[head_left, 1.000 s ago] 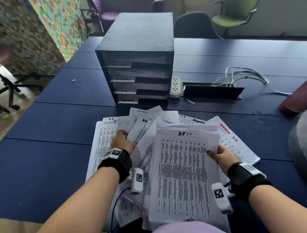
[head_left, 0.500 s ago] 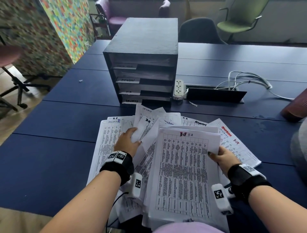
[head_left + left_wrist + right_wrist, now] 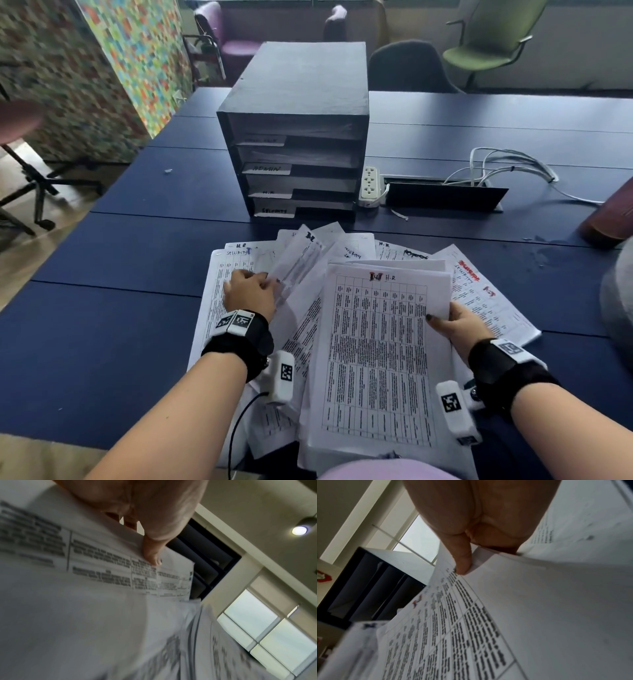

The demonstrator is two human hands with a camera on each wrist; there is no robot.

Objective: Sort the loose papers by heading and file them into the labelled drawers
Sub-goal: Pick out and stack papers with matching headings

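Surface: a dark blue table (image 3: 113, 240) made of long panels, with seams that run from 9 to 3 o'clock; some small wet-looking marks at 3 o'clock
Room: a colourful mosaic panel (image 3: 137, 51) at 11 o'clock, a green chair (image 3: 493, 41) at 1 o'clock, a dark chair (image 3: 407, 68) behind the table, purple seats (image 3: 236, 44) at 12 o'clock; the wrist views show windows and a ceiling lamp (image 3: 299, 530)
Drawer unit: a black box (image 3: 301, 82) at 12 o'clock with four open shelves one above the other; I can read the labels ADMIN (image 3: 266, 168), H.R (image 3: 269, 194) and SECURITY (image 3: 274, 211), the top label is too blurred; the two upper shelves hold some white sheets, the lower ones I cannot tell
Cable slot: an open flap (image 3: 442, 197) in the table at 2 o'clock with white cables (image 3: 507, 164) coming out, and a white power strip (image 3: 370, 186) just beside the box
Loose papers: a fanned pile (image 3: 486, 294) of printed tables at 6 o'clock, in front of the box, with handwritten headings such as H.R and SECURITY
Left hand (image 3: 251, 291): pinches one tilted sheet (image 3: 298, 263) at its edge, thumb on the printed side, and lifts it off the pile
Right hand (image 3: 459, 323): clamped on the right edge of a stack headed H.R (image 3: 380, 346), thumb on top, the other fingers under it
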